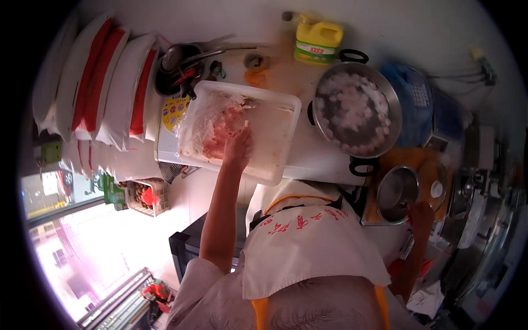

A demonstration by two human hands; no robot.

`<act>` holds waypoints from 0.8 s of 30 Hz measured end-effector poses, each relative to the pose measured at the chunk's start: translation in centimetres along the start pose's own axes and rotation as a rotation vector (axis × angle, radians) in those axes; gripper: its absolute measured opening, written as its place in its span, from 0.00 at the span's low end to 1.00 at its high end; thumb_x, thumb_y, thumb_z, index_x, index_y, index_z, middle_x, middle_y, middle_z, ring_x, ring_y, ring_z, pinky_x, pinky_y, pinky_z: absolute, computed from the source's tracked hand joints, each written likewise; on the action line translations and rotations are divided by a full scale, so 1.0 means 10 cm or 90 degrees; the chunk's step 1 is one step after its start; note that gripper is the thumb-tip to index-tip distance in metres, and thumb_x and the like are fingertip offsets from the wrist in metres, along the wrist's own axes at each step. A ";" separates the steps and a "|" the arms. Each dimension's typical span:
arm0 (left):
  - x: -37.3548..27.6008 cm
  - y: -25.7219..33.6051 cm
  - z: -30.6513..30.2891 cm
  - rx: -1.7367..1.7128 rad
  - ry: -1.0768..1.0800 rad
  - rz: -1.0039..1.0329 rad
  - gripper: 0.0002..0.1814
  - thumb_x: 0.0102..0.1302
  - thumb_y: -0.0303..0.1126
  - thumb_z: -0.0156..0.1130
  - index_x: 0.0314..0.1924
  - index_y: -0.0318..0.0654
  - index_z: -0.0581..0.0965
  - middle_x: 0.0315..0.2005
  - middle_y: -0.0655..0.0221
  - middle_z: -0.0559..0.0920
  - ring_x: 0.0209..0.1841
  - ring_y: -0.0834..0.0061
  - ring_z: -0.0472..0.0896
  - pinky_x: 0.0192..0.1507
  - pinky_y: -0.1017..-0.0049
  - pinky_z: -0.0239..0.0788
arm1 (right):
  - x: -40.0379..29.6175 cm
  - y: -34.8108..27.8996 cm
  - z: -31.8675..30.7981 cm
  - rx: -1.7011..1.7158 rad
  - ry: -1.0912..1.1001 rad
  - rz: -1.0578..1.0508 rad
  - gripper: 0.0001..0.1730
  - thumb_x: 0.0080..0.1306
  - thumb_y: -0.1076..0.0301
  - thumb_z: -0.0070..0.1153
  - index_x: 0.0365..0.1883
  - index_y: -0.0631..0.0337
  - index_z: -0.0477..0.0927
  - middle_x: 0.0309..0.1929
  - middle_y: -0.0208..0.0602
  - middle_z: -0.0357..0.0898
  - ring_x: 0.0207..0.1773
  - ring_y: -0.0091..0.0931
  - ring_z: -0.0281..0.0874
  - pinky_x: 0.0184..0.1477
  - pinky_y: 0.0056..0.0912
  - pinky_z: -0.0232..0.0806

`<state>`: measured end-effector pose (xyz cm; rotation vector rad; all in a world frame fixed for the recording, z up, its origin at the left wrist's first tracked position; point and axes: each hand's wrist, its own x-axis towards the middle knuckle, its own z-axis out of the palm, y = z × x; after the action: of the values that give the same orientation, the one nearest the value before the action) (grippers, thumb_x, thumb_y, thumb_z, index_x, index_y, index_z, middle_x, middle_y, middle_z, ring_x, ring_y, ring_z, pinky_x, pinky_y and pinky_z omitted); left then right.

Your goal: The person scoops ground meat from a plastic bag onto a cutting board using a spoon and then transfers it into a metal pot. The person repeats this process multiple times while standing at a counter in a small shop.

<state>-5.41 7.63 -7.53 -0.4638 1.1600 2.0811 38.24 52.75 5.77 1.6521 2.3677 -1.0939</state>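
My left hand is closed in a fist over the white plastic tray, with a small pale bit showing at the top of the fist. Pink minced meat paste lies beside and under it on crumpled clear plastic film. To the right, my right hand is at the rim of a small steel pot; its fingers seem closed on a small metal utensil, blurred and partly hidden. Between the hands, a large two-handled steel pan holds liquid with many pale pink meatballs.
A yellow detergent jug stands behind the pan. A dark pot with ladles is at the back left, beside stacked white-and-red sacks. A glass lid lies right of the small pot. A basket sits lower left.
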 end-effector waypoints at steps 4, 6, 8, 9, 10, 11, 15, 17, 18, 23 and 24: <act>-0.17 0.02 0.16 0.105 0.106 0.045 0.12 0.73 0.37 0.69 0.30 0.48 0.80 0.17 0.85 0.67 0.13 0.86 0.62 0.14 0.78 0.50 | -0.26 -0.92 -0.08 0.191 -0.040 -0.095 0.07 0.71 0.67 0.67 0.38 0.60 0.82 0.25 0.32 0.82 0.21 0.20 0.78 0.23 0.24 0.66; -0.17 0.00 0.17 0.169 0.142 0.062 0.11 0.73 0.39 0.68 0.32 0.45 0.82 0.17 0.84 0.68 0.13 0.85 0.64 0.14 0.77 0.50 | -0.46 -1.47 0.12 0.246 -0.041 -0.135 0.08 0.71 0.67 0.67 0.41 0.61 0.83 0.26 0.33 0.83 0.24 0.20 0.78 0.25 0.24 0.66; -0.13 -0.10 0.16 0.202 0.159 0.115 0.19 0.72 0.43 0.70 0.27 0.52 0.70 0.14 0.84 0.63 0.11 0.86 0.58 0.13 0.76 0.45 | -0.52 -1.95 0.41 0.325 -0.085 -0.171 0.08 0.72 0.67 0.66 0.43 0.62 0.82 0.29 0.35 0.84 0.26 0.21 0.78 0.27 0.24 0.67; -0.16 -0.13 0.13 0.224 0.173 0.138 0.25 0.71 0.44 0.72 0.24 0.55 0.64 0.13 0.84 0.60 0.10 0.86 0.55 0.13 0.76 0.42 | -0.52 -2.14 0.57 0.375 -0.129 -0.180 0.09 0.73 0.68 0.66 0.45 0.63 0.82 0.31 0.36 0.84 0.28 0.22 0.78 0.29 0.24 0.68; -0.19 -0.11 0.10 0.218 0.156 0.119 0.22 0.71 0.43 0.71 0.25 0.54 0.67 0.15 0.80 0.65 0.11 0.84 0.59 0.14 0.76 0.44 | -0.53 -2.33 0.76 0.406 -0.197 -0.224 0.08 0.75 0.68 0.64 0.46 0.64 0.82 0.33 0.37 0.85 0.29 0.22 0.79 0.31 0.24 0.68; -0.22 -0.04 0.10 0.214 0.135 0.101 0.20 0.71 0.41 0.70 0.26 0.52 0.69 0.16 0.77 0.69 0.13 0.83 0.63 0.14 0.75 0.47 | -0.53 -2.53 0.95 0.440 -0.262 -0.267 0.08 0.76 0.69 0.62 0.46 0.66 0.82 0.34 0.38 0.86 0.31 0.22 0.79 0.33 0.25 0.69; -0.66 0.43 0.46 -0.051 -0.053 -0.022 0.12 0.72 0.38 0.69 0.33 0.43 0.77 0.34 0.62 0.84 0.25 0.74 0.77 0.20 0.75 0.56 | -0.49 -3.09 1.62 0.478 -0.371 -0.384 0.09 0.80 0.69 0.59 0.50 0.67 0.83 0.37 0.39 0.87 0.33 0.22 0.80 0.37 0.24 0.69; -0.54 0.29 0.25 -0.150 -0.076 -0.031 0.12 0.73 0.38 0.69 0.37 0.38 0.80 0.44 0.56 0.87 0.32 0.70 0.81 0.22 0.76 0.58 | -0.52 -3.25 1.81 0.493 -0.400 -0.416 0.10 0.80 0.69 0.59 0.51 0.67 0.83 0.38 0.39 0.87 0.34 0.22 0.81 0.38 0.24 0.69; -0.50 0.27 0.18 -0.174 -0.064 -0.012 0.12 0.74 0.38 0.69 0.37 0.37 0.80 0.45 0.56 0.87 0.33 0.70 0.82 0.23 0.76 0.59 | -0.52 -3.32 1.91 0.490 -0.403 -0.427 0.10 0.80 0.68 0.59 0.51 0.67 0.83 0.38 0.39 0.87 0.34 0.22 0.81 0.38 0.24 0.69; -0.30 0.16 0.07 -0.155 -0.066 0.099 0.11 0.74 0.35 0.69 0.35 0.38 0.80 0.31 0.65 0.83 0.26 0.75 0.78 0.23 0.75 0.62 | -0.47 -3.41 2.24 0.452 -0.410 -0.425 0.10 0.80 0.67 0.60 0.51 0.65 0.84 0.38 0.36 0.87 0.33 0.20 0.80 0.36 0.23 0.69; -0.23 0.09 0.00 -0.112 -0.092 0.105 0.11 0.74 0.35 0.69 0.34 0.39 0.79 0.27 0.68 0.81 0.24 0.76 0.76 0.22 0.75 0.63 | -0.44 -3.42 2.29 0.436 -0.392 -0.417 0.10 0.79 0.67 0.60 0.51 0.65 0.84 0.37 0.36 0.86 0.33 0.20 0.80 0.35 0.22 0.68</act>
<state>-4.45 6.41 -5.58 -0.3013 0.9641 2.3302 3.65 30.12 8.13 0.3846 2.2218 -2.2926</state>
